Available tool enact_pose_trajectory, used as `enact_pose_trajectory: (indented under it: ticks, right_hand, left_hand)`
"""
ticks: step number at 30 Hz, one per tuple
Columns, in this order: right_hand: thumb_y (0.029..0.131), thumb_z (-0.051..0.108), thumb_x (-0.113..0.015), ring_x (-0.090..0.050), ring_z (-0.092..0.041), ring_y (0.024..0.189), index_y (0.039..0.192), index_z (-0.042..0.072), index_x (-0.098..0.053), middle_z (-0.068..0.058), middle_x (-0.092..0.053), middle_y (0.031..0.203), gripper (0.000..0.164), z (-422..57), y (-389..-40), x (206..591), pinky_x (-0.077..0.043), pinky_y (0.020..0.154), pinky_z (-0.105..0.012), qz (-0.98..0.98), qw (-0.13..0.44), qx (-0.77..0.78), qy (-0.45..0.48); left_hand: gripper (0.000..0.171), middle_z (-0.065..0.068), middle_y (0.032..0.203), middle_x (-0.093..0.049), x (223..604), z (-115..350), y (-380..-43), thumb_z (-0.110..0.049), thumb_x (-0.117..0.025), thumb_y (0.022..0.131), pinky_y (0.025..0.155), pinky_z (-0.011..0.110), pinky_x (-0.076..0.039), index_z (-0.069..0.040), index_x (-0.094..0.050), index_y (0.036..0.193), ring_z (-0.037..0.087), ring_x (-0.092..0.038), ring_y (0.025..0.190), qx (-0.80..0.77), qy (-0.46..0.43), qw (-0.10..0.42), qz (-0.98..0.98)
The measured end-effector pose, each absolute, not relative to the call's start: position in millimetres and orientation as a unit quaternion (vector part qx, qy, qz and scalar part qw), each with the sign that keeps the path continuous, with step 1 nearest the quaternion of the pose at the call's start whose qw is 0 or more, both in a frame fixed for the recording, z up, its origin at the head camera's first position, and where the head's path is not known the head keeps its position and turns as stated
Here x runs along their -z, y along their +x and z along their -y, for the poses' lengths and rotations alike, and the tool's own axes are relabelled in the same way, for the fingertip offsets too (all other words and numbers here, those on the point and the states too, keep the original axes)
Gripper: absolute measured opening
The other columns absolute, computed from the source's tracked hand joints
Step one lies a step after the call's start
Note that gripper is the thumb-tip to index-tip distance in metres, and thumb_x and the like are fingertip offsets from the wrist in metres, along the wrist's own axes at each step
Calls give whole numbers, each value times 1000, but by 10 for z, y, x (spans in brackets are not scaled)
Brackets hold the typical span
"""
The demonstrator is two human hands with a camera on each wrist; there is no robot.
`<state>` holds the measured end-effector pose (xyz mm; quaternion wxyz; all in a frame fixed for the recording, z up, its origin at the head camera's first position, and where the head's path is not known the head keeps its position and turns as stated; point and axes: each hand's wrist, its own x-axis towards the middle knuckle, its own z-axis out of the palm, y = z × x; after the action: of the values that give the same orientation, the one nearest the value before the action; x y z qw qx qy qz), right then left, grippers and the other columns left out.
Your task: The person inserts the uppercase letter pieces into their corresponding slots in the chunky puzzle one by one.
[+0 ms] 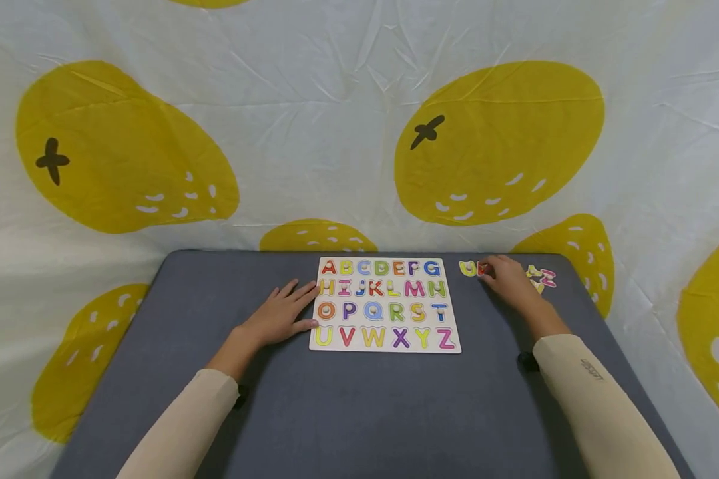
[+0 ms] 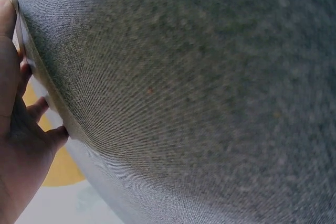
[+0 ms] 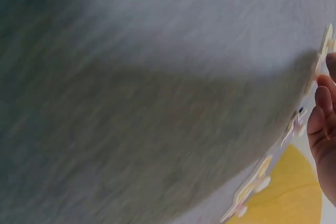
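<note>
A white alphabet puzzle board (image 1: 388,365) would be off its edge, so its surface is marked at the board's pale lower border (image 1: 359,350). My left hand (image 1: 280,313) lies with straight, spread fingers at the board's left edge, touching it; the left wrist view shows this hand (image 2: 23,145) at its margin. Knobbed letters fill the upper three rows; the bottom row, U to Z, shows no knobs. To the board's right, my right hand (image 1: 509,279) pinches a red letter piece (image 1: 482,269), mostly hidden by the fingers. Curled fingers of the right hand (image 3: 324,124) appear in the right wrist view.
A yellow U piece (image 1: 467,268) lies just left of the right hand. Beyond that hand are a yellow Y piece (image 1: 533,271) and a pink Z piece (image 1: 548,278), with another piece partly hidden. The grey table (image 1: 365,412) meets a lemon-patterned curtain (image 1: 335,153) at the back.
</note>
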<state>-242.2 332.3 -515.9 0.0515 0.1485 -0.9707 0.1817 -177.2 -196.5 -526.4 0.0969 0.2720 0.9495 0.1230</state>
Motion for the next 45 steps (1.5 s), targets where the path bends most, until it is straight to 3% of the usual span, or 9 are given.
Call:
enact_pose_trajectory:
  ticks: [5, 13, 27, 45]
  right_hand:
    - [96, 10, -73, -61, -36, 87, 110, -7, -69, -22, -66, 95, 23, -3183, -2481, 5129, -51, 84, -55, 977, 40, -154, 138]
    - [99, 7, -67, -62, -38, 95, 113, -7, -69, -25, -66, 107, 20, -3082, -2506, 5100, -52, 91, -56, 980, 5, -153, 123]
    - [96, 6, -72, -61, -31, 85, 105, -4, -72, -19, -65, 97, 13, -2957, -2244, 5059, -53, 79, -49, 963, 70, -190, 179]
    - [92, 9, -78, -63, -13, 80, 99, 6, -75, -3, -67, 89, 8, -1951, -1832, 4890, -56, 71, -31, 924, 58, -199, 322]
  left_hand:
    - [81, 5, 172, -26, 5270, 1934, -1777, -54, -59, 101, 121, 71, -19, -19, -26, 166, 42, -18, 158, -125, 275, 96, -949]
    - [79, 4, 172, -25, 5258, 1899, -1801, -54, -58, 102, 122, 69, -18, -20, -26, 166, 41, -17, 159, -124, 278, 97, -948]
    - [78, 3, 172, -25, 5300, 1911, -1809, -53, -57, 103, 122, 70, -19, -20, -25, 166, 40, -17, 159, -121, 279, 95, -948]
    - [77, 2, 172, -25, 5294, 1973, -1799, -53, -56, 104, 122, 69, -17, -21, -25, 166, 41, -17, 159, -121, 266, 102, -951]
